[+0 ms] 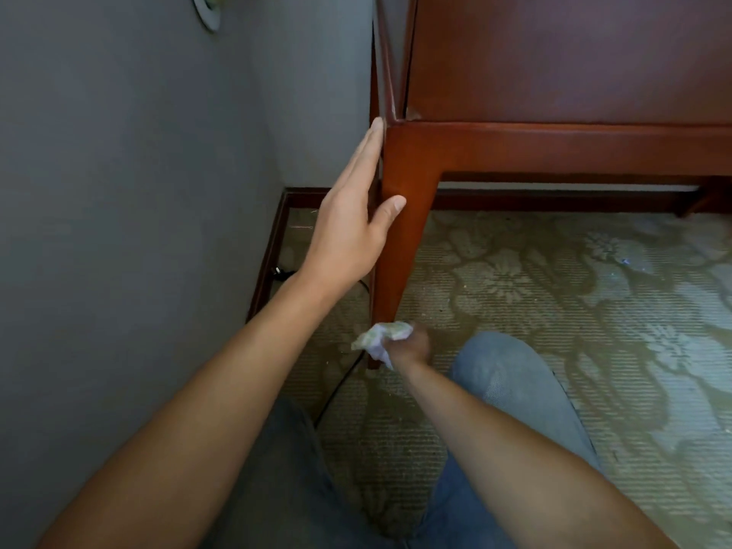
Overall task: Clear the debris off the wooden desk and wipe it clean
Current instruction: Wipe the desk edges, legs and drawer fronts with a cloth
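The wooden desk (554, 73) fills the upper right, its reddish leg (400, 239) tapering down to a pale floral carpet (554, 311). The left hand (352, 227) lies flat along the leg's outer side, fingers straight and together, thumb on its front face. Low at the leg's foot, the right hand (412, 344) grips a crumpled whitish tissue (380, 338). A grey wall (138, 172) stands left, with dark skirting (269, 251) and a black cable (340, 386) on the carpet. Blue-jeaned knees (515, 390) show below.
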`<state>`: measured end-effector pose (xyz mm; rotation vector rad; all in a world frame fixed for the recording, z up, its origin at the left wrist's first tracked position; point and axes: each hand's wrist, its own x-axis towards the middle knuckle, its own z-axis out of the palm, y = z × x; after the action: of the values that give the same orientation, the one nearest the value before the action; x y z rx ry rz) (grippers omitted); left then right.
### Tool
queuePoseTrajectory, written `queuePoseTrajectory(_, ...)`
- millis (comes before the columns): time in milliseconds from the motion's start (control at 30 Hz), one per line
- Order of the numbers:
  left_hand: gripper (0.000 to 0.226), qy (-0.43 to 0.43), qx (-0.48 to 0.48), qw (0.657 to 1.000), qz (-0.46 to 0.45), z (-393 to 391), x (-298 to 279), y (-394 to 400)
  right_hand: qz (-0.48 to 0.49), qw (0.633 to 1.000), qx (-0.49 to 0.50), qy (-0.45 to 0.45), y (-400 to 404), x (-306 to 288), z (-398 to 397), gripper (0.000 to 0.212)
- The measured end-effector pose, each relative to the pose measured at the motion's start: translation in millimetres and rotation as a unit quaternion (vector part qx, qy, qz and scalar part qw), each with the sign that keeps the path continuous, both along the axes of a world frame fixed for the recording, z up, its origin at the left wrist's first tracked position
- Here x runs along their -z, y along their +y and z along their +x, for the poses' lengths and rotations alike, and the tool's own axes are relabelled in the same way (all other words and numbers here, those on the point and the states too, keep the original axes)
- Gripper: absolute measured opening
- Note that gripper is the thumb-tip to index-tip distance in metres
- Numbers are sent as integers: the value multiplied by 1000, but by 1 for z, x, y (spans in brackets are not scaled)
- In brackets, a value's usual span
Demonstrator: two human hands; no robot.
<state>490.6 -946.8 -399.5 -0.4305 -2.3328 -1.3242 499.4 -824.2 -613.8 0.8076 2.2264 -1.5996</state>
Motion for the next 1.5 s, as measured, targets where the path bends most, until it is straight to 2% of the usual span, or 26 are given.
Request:
queuePoseTrajectory(100, 83, -16, -24, 999, -26, 0, 0, 2, 9, 987, -143, -75, 7, -8, -32, 53)
queuePoseTrajectory(133, 82, -20, -32, 999, -30, 0, 0, 4, 44, 968, -226, -98, 13, -13, -44, 57)
queuePoseTrajectory(200, 78, -23, -40, 999, -19, 2, 1, 8, 144, 908, -369, -135, 27, -23, -67, 68)
queuePoseTrajectory(233, 76, -22, -41, 999, -11, 3, 2, 10, 175, 889, -399, -139, 31, -31, -79, 71)
queuePoseTrajectory(267, 75, -19, -45, 999, -6, 3, 4, 12, 195, 885, -404, -124, 36, -36, -90, 71)
queuePoseTrajectory(333, 76, -27, -45, 999, 4, 4, 13, 17, 199, 904, -375, -56, 44, -43, -104, 63)
queuePoseTrajectory(367, 79, -45, -40, 998, 13, 5, 21, 21, 170, 923, -343, -33, 48, -41, -105, 62)
queuePoseTrajectory(433, 88, -100, -35, 994, 35, 10, 46, 28, 72, 967, -246, 8, 57, -24, -91, 66)
queuePoseTrajectory(500, 93, -141, -48, 988, 46, 16, 72, 35, -76, 987, -140, 12, 62, 11, -72, 57)
queuePoseTrajectory(567, 95, -148, -67, 985, 51, 16, 91, 39, -158, 983, -91, -20, 54, 39, -56, 37)
queuePoseTrajectory(633, 96, -151, -83, 984, 53, 14, 99, 41, -186, 979, -81, -35, 45, 81, -59, 44)
queuePoseTrajectory(700, 98, -157, -97, 982, 48, 12, 101, 42, -173, 980, -94, -22, 38, 80, -56, 43)
queuePoseTrajectory(767, 99, -157, -115, 981, 23, 11, 103, 42, -168, 982, -88, 0, 38, 47, -48, 17)
queuePoseTrajectory(800, 99, -155, -125, 980, 7, 11, 104, 42, -174, 981, -79, 16, 39, 29, -46, 14)
queuePoseTrajectory(900, 98, -159, -154, 972, -77, 14, 96, 44, -204, 967, -48, 144, 47, -32, -38, 35)
queuePoseTrajectory(967, 98, -61, -219, 954, -197, 20, 88, 42, -211, 944, -42, 251, 52, -75, -34, 50)
queuePoseTrajectory(1033, 88, 121, -267, 896, -334, 23, 72, 38, -262, 906, -40, 329, 56, -112, -31, 51)
queuePoseTrajectory(1067, 84, 186, -273, 863, -383, 22, 63, 37, -280, 893, -41, 350, 55, -121, -31, 49)
queuePoseTrajectory(1133, 82, 242, -263, 809, -466, 16, 45, 32, -261, 896, -43, 356, 47, -123, -32, 45)
queuePoseTrajectory(1200, 86, 248, -240, 777, -527, 9, 34, 25, -245, 915, -28, 320, 36, -97, -37, 38)
queuePoseTrajectory(1267, 101, 225, -218, 765, -562, 6, 32, 20, -244, 942, -11, 231, 30, -59, -42, 29)
queuePoseTrajectory(1367, 126, 188, -210, 755, -592, -1, 36, 18, -269, 958, -13, 97, 23, -18, -48, 17)
queuePoseTrajectory(1433, 129, 191, -217, 748, -597, -5, 40, 17, -256, 963, -25, 87, 20, -18, -56, 21)
queuePoseTrajectory(1500, 128, 198, -215, 747, -597, -6, 41, 15, -253, 957, -17, 139, 20, -48, -58, 36)
